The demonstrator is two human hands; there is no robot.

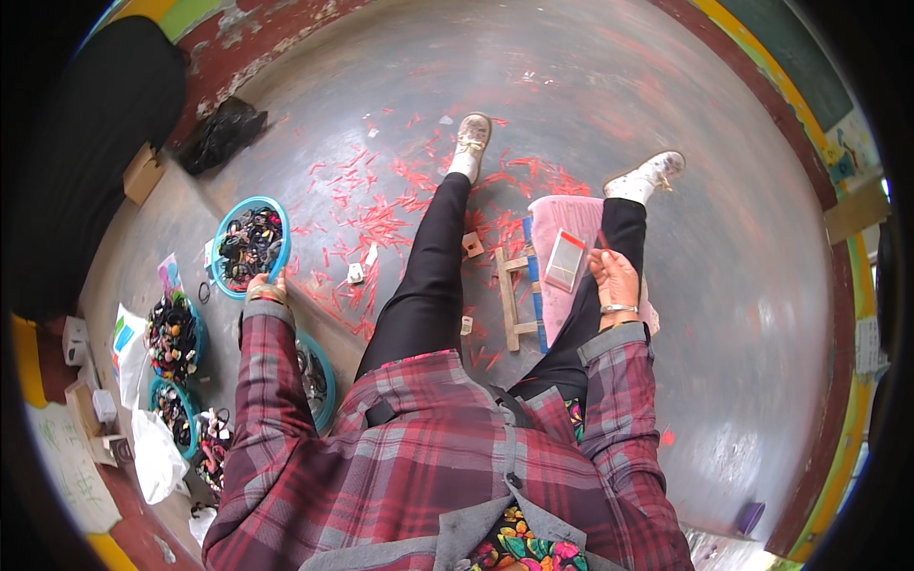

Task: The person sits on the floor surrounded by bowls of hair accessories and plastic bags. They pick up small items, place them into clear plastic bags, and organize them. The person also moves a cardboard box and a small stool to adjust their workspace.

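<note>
My left hand grips the near rim of a turquoise plastic basket on my left. A heap of mostly dark hair ties fills this basket. Between the fingertips of my right hand is a thin red strip. Below that hand, a pink cloth is spread by my right leg. On the cloth, left of my right hand, lies a flat clear packet with a red top edge.
Red strips litter the concrete floor. A small wooden frame stands between my legs. More turquoise baskets of hair ties and white plastic bags line my left. A black plastic bag lies by the wall; a purple container is far right.
</note>
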